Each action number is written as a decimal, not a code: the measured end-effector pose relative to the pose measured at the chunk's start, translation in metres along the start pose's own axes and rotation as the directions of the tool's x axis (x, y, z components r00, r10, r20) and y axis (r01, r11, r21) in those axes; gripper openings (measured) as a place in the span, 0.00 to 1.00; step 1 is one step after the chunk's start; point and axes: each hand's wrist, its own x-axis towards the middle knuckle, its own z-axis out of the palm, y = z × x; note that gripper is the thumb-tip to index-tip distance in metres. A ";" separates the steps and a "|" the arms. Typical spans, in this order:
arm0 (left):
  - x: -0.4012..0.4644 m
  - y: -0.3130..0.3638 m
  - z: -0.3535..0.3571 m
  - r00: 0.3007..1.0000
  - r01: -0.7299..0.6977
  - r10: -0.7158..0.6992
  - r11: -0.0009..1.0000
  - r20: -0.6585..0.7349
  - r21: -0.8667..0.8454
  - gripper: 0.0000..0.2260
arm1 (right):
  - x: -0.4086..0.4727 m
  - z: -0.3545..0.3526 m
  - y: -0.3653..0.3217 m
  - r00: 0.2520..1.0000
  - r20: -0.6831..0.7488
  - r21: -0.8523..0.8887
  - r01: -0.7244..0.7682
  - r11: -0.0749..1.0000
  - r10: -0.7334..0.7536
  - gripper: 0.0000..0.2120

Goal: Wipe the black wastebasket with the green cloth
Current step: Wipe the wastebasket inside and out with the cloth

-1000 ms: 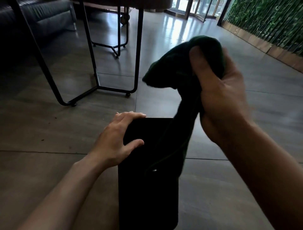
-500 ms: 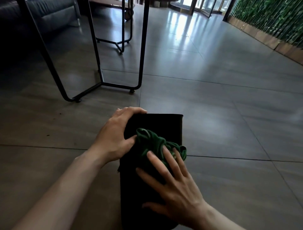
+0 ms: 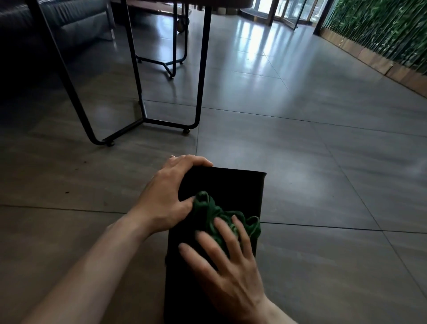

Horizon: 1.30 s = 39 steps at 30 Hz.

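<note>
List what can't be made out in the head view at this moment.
- black wastebasket: its near end is cut off by the bottom edge, and its underside faces the floor.
- green cloth: partly covered by the right hand, so its full spread is hidden.
- right hand fingers: motion-blurred.
- left hand: its fingertips curl over the wastebasket's far left corner, out of sight.
- table top: cut off by the top edge.
</note>
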 end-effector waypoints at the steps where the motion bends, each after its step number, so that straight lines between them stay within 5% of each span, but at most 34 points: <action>1: -0.001 0.000 0.000 1.000 0.001 -0.001 1.000 0.002 0.000 0.26 | -0.009 0.000 0.002 0.995 0.032 -0.009 0.092 0.996 -0.092 0.13; 5: -0.003 0.000 -0.001 1.000 0.010 -0.010 1.000 0.020 -0.010 0.27 | -0.041 -0.012 0.014 0.870 0.250 -0.060 0.452 0.890 -0.425 0.18; 7: -0.003 0.001 0.000 1.000 0.008 -0.008 1.000 0.020 -0.007 0.28 | -0.041 -0.020 0.027 0.852 0.267 -0.022 0.472 0.881 -0.450 0.17; 12: -0.001 0.001 0.000 1.000 -0.007 0.007 1.000 0.022 -0.006 0.26 | 0.011 -0.027 0.064 0.976 0.186 0.078 0.096 0.992 -0.110 0.17; 17: 0.000 -0.002 0.000 1.000 -0.015 0.016 1.000 0.004 -0.021 0.25 | 0.039 -0.020 0.073 0.982 0.157 0.109 -0.123 0.986 0.105 0.20; 20: -0.001 0.000 -0.001 1.000 0.006 -0.006 1.000 0.010 -0.023 0.26 | -0.009 -0.016 0.048 0.972 0.158 0.122 0.155 0.980 -0.173 0.16; 23: -0.002 0.002 -0.001 0.999 0.038 -0.037 0.999 0.022 -0.022 0.27 | -0.065 -0.022 0.029 0.778 0.348 0.010 0.555 0.832 -0.524 0.18; 25: -0.002 0.003 -0.001 0.999 0.030 -0.029 0.999 0.028 -0.024 0.27 | -0.075 -0.027 0.033 0.726 0.394 -0.024 0.621 0.783 -0.564 0.20; 27: -0.003 0.002 -0.002 0.999 0.029 -0.029 0.999 0.022 -0.023 0.27 | -0.054 -0.030 0.044 0.821 0.313 0.089 0.475 0.876 -0.477 0.18; 30: -0.002 0.001 -0.002 0.999 0.035 -0.033 0.999 0.039 -0.036 0.27 | 0.003 -0.032 0.068 0.975 0.190 0.148 0.084 0.985 -0.112 0.15; 32: -0.001 0.001 -0.002 0.998 0.022 -0.020 0.999 0.052 -0.044 0.26 | 0.039 -0.033 0.079 0.981 0.138 0.092 -0.151 0.984 0.137 0.17; 34: -0.001 -0.001 -0.003 0.998 0.017 -0.013 0.998 0.059 -0.064 0.27 | 0.049 -0.028 0.078 0.977 0.106 0.082 -0.197 0.977 0.188 0.19; 37: -0.001 -0.005 -0.005 0.997 0.027 -0.021 0.996 0.068 -0.084 0.30 | 0.009 -0.024 0.057 0.987 0.139 0.096 0.062 0.993 -0.076 0.17; 39: -0.001 -0.005 -0.004 0.997 0.040 -0.034 0.995 0.065 -0.088 0.28 | -0.035 -0.027 0.038 0.901 0.253 0.100 0.339 0.935 -0.354 0.16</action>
